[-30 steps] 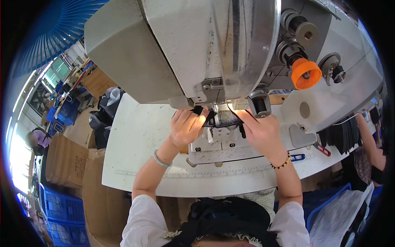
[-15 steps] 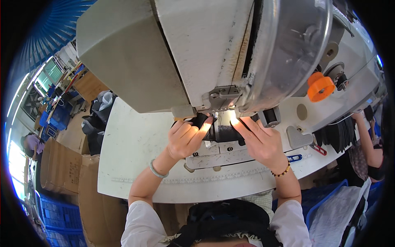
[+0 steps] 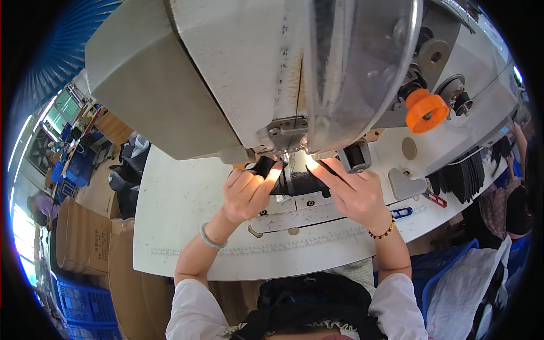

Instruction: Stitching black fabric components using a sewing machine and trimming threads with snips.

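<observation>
A black fabric piece lies under the lit needle area of a sewing machine. My left hand grips its left end, with the index finger stretched toward the needle and the other fingers curled. On the other side, my right hand holds the right end, its index finger laid along the fabric and pointing at the light. Both hands rest close to the machine bed, one on either side of the needle. The thumbs are mostly hidden, and the machine head covers part of the work.
On the white table, blue-handled snips and a red-handled tool lie right of my right hand. Several black pieces are stacked at the right. Cardboard boxes and blue crates stand left; another person sits far right.
The whole view has shifted a little, so the machine head appears farther left. Both hands keep their hold beside the needle. The other person's arm at the right has moved up.
</observation>
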Motion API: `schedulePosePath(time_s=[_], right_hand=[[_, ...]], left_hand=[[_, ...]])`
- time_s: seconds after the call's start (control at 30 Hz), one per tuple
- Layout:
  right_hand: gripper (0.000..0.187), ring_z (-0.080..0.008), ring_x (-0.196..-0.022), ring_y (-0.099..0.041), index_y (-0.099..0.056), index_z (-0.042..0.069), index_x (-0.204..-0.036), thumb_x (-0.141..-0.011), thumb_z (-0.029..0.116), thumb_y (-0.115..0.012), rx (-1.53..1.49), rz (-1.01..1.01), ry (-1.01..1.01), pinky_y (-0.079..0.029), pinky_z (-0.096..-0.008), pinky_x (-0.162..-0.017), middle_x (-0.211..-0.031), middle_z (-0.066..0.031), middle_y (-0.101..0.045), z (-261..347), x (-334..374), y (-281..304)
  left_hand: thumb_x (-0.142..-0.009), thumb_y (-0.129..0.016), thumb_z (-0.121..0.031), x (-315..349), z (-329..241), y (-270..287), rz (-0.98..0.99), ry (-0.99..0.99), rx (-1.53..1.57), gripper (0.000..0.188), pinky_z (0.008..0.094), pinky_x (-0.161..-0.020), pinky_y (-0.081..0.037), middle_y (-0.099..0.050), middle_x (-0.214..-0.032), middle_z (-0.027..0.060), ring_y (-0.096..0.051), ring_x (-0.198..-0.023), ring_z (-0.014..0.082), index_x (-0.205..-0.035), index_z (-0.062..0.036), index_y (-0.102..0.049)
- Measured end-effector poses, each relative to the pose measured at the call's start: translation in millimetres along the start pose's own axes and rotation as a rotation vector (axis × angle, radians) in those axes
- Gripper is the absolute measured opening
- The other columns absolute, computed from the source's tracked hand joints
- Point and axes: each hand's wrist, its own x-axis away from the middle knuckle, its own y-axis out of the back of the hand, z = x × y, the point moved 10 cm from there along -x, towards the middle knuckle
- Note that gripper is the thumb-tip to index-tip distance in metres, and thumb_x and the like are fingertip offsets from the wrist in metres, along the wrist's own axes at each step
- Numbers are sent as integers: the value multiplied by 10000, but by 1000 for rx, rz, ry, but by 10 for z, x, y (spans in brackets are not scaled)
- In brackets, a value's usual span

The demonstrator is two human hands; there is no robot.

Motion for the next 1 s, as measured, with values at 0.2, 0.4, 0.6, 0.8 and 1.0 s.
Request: schedulePosePath(time_s=[0.2, 0.4, 0.6, 0.8, 1.0], right_hand=[[354, -158, -729, -519, -661, 42, -931, -580, -2, -657, -53, -18, -10, -459, -228, -516, -960, -54, -611, -44, -19, 12], [347, -160, -748, -528, -664, 47, -929, -587, -4, -635, -112, -42, -4, -475, -232, -543, -963, -44, -616, -117, -34, -13], [309, -165, -765, -536, -662, 48, -905, -603, -4, -632, -51, -15, -16, -477, -234, -547, -964, -52, -617, -74, -24, 2], [294, -161, -771, -536, -658, 49, -889, -599, 3, -639, -49, -38, 0, -476, -238, -562, -958, -49, -614, -64, -33, 19], [270, -167, -759, -533, -652, 40, -868, -602, 0, -636, -101, -40, -1, -471, -242, -560, -957, -49, -612, -103, -37, -7]], left_hand=[[-609, -644, 79, -11, 8, 34, -15, 22, 39, 216, 239, -433, -261, -371, -532, -20, -345, -455, 104, -806, -9, -653], [-689, -657, 82, -43, -22, 35, 6, 6, 13, 138, 247, -435, -272, -359, -536, -21, -338, -450, 106, -793, -4, -629], [-622, -701, -20, -50, -9, 2, 46, -11, -18, 200, 256, -467, -327, -379, -530, -14, -383, -474, 139, -817, -3, -663], [-655, -679, 80, -64, -3, 48, -10, -4, 34, 143, 241, -439, -294, -365, -532, -19, -329, -454, 113, -712, -26, -601], [-663, -689, 72, -97, 1, 39, -8, -4, -7, 131, 244, -441, -304, -351, -522, -22, -336, -462, 107, -747, -17, -641]])
